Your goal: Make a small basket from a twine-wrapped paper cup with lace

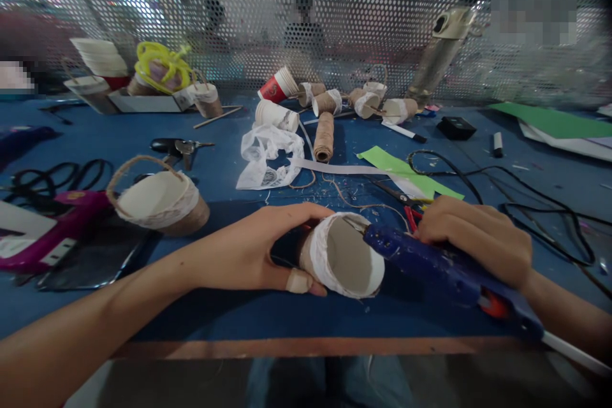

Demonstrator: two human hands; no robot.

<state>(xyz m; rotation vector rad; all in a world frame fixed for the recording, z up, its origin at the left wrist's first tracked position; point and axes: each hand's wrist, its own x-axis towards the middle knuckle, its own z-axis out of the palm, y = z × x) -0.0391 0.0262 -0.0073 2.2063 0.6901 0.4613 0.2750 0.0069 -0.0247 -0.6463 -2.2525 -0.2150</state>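
A paper cup [356, 255] wrapped in twine, with white lace round its rim, lies tilted with its mouth toward the right. My left hand [268, 252] grips it from the left, thumb below and fingers behind; a bandage is on one digit. In my right hand [473, 236] is a blue glue gun [430, 264], its nozzle at the cup's upper inner rim. A glue stick sticks out of the gun's rear. Left of my left hand stands a similar cup basket [160, 201] with a twine handle.
Behind the cup are white lace [268, 156], a twine spool [324, 137], green paper [406, 172] and scissors [394, 191]. A magenta glue gun [71, 223] lies left. Black cable [540, 210] curls at right. Several small cup baskets and a bottle [437, 54] stand along the mesh [258, 32].
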